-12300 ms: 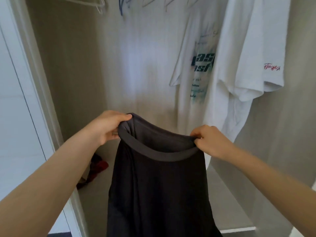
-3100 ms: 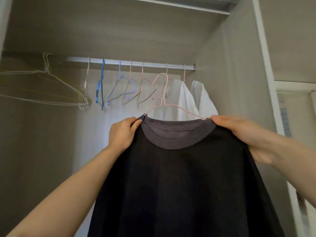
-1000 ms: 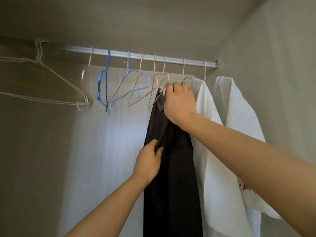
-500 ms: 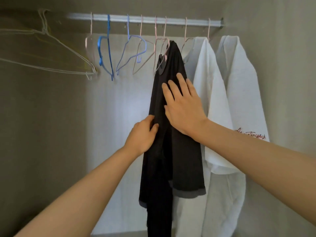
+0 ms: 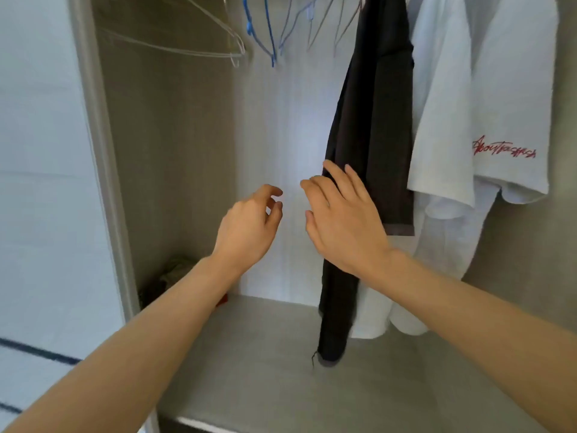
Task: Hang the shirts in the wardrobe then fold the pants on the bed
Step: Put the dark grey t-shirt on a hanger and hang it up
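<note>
As the hands are coming off the cloth: the dark shirt (image 5: pixel 374 120) is hanging on its own inside the wardrobe (image 5: pixel 171 151). Its top is running out of the view's upper edge, so the hanger carrying it is not showing.
Change: half a second ago the right hand (image 5: pixel 340 220) was lying flat on the shirt's front and the left hand (image 5: pixel 246 226) was touching its near edge — now both are dropping lower and drawing back toward the person.
Left grip: narrow but holding nothing, the fingers curling loosely, apart from the shirt.
Right grip: wide and holding nothing, the fingers spreading nearly straight. The fingertips are overlapping the shirt's left edge in the view, and whether they are brushing it cannot be told.
Neighbours: the dark shirt is hanging just beside the white shirts (image 5: pixel 484 89) on its right, with the empty hangers (image 5: pixel 268 35) to its left. Its hem is reaching down near the wardrobe floor (image 5: pixel 265 354).
Corner: a crumpled cloth (image 5: pixel 175 273) is lying at the floor's back left.
Meaning for the task: this shirt is reading as hung — the hanging step is closing for it. Whether more shirts are waiting is not showing. The pants and the bed are lying outside the view, so the folding is presumably calling for a turn away from the wardrobe.
</note>
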The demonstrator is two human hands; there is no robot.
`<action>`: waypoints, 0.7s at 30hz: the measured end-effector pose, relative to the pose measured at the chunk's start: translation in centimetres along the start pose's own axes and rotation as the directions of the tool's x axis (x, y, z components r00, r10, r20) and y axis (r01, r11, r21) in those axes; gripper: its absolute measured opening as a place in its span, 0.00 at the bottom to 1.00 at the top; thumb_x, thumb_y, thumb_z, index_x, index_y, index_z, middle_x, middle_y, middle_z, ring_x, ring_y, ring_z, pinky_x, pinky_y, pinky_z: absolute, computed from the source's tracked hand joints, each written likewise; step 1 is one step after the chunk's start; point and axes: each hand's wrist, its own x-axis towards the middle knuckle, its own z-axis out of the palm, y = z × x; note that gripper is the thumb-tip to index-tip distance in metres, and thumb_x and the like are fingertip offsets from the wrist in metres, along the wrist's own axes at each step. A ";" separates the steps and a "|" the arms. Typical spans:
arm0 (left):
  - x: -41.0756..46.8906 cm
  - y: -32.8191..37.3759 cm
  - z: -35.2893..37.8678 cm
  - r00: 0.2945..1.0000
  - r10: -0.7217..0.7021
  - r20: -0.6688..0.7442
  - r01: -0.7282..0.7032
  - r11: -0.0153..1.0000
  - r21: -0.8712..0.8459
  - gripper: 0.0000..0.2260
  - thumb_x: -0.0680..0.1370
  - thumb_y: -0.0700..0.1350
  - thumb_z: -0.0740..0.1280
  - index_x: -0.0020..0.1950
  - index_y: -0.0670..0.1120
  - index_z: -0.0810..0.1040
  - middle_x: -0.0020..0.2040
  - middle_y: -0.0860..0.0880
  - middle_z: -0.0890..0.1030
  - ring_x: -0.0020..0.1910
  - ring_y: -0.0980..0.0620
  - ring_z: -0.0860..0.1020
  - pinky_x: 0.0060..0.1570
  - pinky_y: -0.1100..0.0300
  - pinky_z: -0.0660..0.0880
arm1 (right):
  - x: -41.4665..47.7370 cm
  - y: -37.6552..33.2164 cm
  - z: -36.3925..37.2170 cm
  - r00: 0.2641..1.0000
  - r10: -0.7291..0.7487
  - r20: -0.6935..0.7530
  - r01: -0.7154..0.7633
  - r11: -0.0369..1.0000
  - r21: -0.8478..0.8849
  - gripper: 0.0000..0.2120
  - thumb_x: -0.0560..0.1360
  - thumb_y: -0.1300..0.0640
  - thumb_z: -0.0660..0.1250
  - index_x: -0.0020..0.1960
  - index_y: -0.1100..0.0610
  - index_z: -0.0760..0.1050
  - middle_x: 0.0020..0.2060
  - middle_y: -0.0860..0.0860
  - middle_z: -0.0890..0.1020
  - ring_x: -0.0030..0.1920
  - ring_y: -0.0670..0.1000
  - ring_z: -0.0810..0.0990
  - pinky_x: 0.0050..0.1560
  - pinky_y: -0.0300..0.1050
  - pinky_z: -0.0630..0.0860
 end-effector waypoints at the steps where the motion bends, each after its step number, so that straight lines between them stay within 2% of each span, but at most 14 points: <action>1: -1.5 -0.1 -0.5 1.000 0.005 -0.003 -0.005 0.999 0.042 0.12 0.82 0.47 0.59 0.64 0.49 0.75 0.51 0.52 0.82 0.47 0.48 0.81 0.49 0.48 0.77 | -0.8 -0.9 0.3 1.000 -0.003 -0.002 0.003 1.000 0.031 0.20 0.77 0.56 0.61 0.67 0.61 0.72 0.61 0.57 0.78 0.72 0.61 0.66 0.73 0.59 0.60; 5: -8.3 -1.1 -2.8 0.999 0.032 -0.025 -0.026 0.976 0.217 0.11 0.82 0.44 0.60 0.61 0.46 0.77 0.46 0.49 0.82 0.45 0.45 0.80 0.43 0.54 0.75 | -4.7 -5.5 1.5 0.998 -0.063 0.001 0.062 0.978 0.198 0.20 0.75 0.56 0.60 0.65 0.61 0.74 0.56 0.57 0.80 0.69 0.61 0.70 0.71 0.59 0.63; 9: -15.0 -3.1 -5.0 1.000 0.013 0.004 -0.013 0.931 0.365 0.10 0.81 0.45 0.60 0.60 0.45 0.77 0.45 0.49 0.82 0.42 0.46 0.79 0.40 0.50 0.77 | -8.4 -10.7 2.4 0.990 -0.138 -0.007 0.131 0.916 0.378 0.18 0.75 0.56 0.60 0.62 0.62 0.75 0.53 0.57 0.81 0.65 0.61 0.74 0.67 0.58 0.68; 13: -22.7 -5.3 -6.7 0.993 -0.113 0.035 0.083 0.877 0.474 0.12 0.80 0.46 0.60 0.60 0.45 0.78 0.43 0.48 0.83 0.39 0.45 0.80 0.38 0.51 0.78 | -11.9 -16.3 2.8 0.978 -0.209 0.017 0.167 0.824 0.541 0.18 0.76 0.55 0.59 0.61 0.62 0.76 0.53 0.57 0.81 0.62 0.61 0.75 0.64 0.57 0.70; 16: -28.6 -7.5 -7.9 0.964 -0.256 0.067 0.183 0.827 0.532 0.13 0.82 0.48 0.57 0.60 0.46 0.78 0.43 0.49 0.83 0.41 0.46 0.80 0.42 0.51 0.77 | -14.6 -21.2 2.8 0.949 -0.304 0.085 0.183 0.748 0.638 0.17 0.77 0.55 0.58 0.61 0.63 0.76 0.52 0.57 0.82 0.61 0.60 0.76 0.60 0.56 0.72; 21: -38.1 -11.5 -10.4 0.898 -0.440 -0.030 0.376 0.730 0.570 0.13 0.80 0.46 0.59 0.56 0.44 0.81 0.41 0.50 0.83 0.44 0.46 0.79 0.40 0.53 0.77 | -18.2 -29.9 3.6 0.880 -0.450 0.152 0.179 0.611 0.771 0.14 0.77 0.57 0.62 0.59 0.63 0.76 0.47 0.57 0.82 0.53 0.59 0.78 0.51 0.52 0.75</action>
